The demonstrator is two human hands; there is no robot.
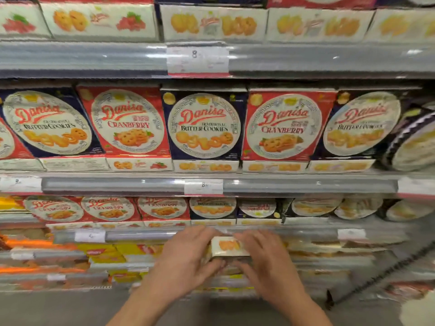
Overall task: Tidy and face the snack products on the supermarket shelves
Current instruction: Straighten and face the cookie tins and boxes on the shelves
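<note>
Fingers (207, 234) of the left hand (186, 257) curled over the top left edge of a small cookie box (229, 246), thumb tucked under its lower left corner. Fingers (249, 238) of the right hand (266, 262) curled likewise over the top right edge, thumb under the lower right corner. Box gripped from both sides, held between the two hands. Bare forearms reaching up from the bottom edge of the view.

Cookie box: small, white or cream visible face, printed with golden-orange cookies at centre; darker band along the lower edge. Lettering too blurred to read. Held just below the grey shelf rail (141, 236), in front of the lower shelves, level with a row of yellow packs (103, 252) to its left.

Directly above the box, one shelf up: a row of Danisa cartons, red Cranberry cartons (109, 209) to the upper left, a dark blue Butter Cookies carton (213, 208) straight above, round tins (315, 205) to the upper right.

Two shelves above the box: larger Danisa cartons standing upright and facing forward, alternating dark blue Butter Cookies (203, 125) and red Cranberry (283, 127). White price tag (203, 186) on the rail below that row.

Topmost visible shelf: white carton sides with cookie pictures (213, 23), larger price tag (197, 58) beneath.
</note>
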